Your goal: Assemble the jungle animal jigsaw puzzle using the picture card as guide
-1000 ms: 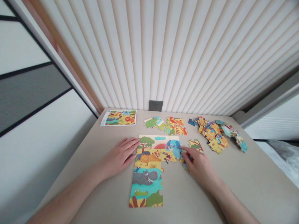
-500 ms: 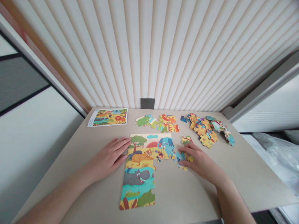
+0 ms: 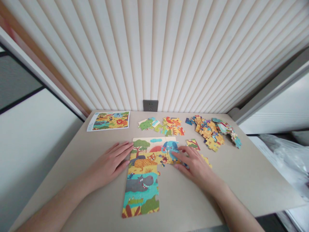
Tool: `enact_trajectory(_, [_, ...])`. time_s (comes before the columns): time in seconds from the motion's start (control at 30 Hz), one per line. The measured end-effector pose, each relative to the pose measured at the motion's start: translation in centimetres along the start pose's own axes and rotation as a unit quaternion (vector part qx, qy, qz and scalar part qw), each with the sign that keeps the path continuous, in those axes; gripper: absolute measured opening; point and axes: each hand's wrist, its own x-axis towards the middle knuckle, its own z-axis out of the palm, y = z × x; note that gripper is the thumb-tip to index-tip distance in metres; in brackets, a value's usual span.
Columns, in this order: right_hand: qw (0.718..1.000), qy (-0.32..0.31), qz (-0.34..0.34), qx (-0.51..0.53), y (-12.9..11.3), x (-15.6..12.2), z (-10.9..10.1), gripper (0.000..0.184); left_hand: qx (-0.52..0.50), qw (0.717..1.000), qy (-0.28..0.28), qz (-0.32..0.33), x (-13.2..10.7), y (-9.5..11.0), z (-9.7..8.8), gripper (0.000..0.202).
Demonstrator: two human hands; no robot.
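A partly joined jigsaw puzzle lies on the table, showing a tree, a leopard, a hippo and a blue elephant. My left hand rests flat at its upper left edge, fingers stretched out and fingertips touching the border. Over the elephant at the upper right end is my right hand, its fingers apart and the fingertips on the elephant. A blue puzzle piece under that palm is mostly hidden. Just beyond the right hand lies a loose puzzle piece with a branch, and a yellow puzzle piece shows beside the knuckles.
A printed picture sheet lies at the back left of the table. Loose green pieces and orange lion pieces sit behind the puzzle. A heap of pieces is at the back right. A socket is on the pleated wall.
My right hand has moved left from the loose blue piece onto the elephant, and now covers most of that blue piece. My left hand stays at the puzzle's edge. The view has shifted slightly.
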Motion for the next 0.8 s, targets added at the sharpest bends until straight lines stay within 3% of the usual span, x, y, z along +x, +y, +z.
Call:
enact_trajectory(0.3, [0.996, -0.008, -0.007, -0.092, -0.4, 0.5, 1.1, 0.037, -0.007, 1.0, 0.003, 0.002, 0.1, 0.1, 0.0, 0.059])
enact_trajectory(0.6, [0.998, -0.02, -0.018, -0.063, -0.7, 0.4, 0.4, 0.037, -0.019, 1.0, 0.006, -0.005, 0.1, 0.1, -0.1, 0.057])
enact_trajectory(0.67, [1.0, 0.001, -0.009, -0.025, -0.2, 0.3, -0.2, 0.039, -0.02, 1.0, 0.006, -0.005, 0.1, 0.1, -0.2, 0.057])
enact_trajectory(0.8, [0.989, 0.124, 0.067, 0.034, 1.9, 0.1, -0.9, 0.04, -0.01, 1.0, 0.004, -0.001, 0.2, 0.1, -0.2, 0.057])
